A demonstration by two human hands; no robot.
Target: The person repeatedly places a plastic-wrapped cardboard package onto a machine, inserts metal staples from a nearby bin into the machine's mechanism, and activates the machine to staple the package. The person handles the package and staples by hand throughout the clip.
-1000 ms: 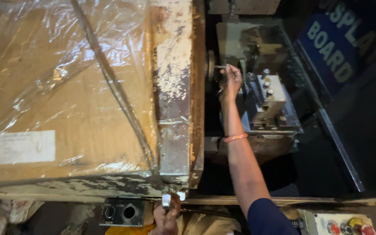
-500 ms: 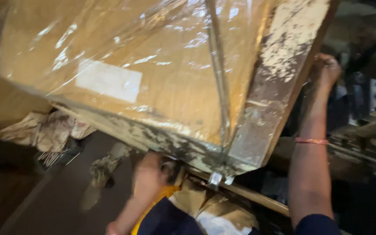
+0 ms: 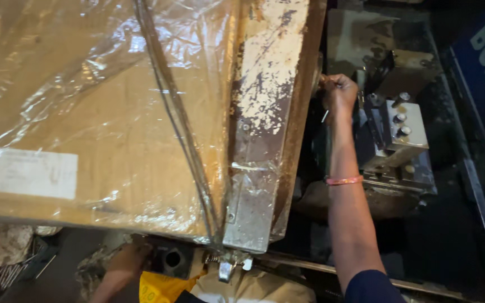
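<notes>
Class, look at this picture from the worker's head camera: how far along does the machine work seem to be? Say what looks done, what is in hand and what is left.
Done: nothing shows as finished; the plastic-wrapped cover sits over the machine. In hand: the right hand grips a small metal part beside the tool block, while the left hand rests low by a black socket. Left: whatever the right hand is fitting or adjusting; its state is too dim to judge.

Machine workshop: steel tool post (image 3: 397, 137), grimy metal guard (image 3: 265, 112)

Dim, warm light; plastic glare.
</notes>
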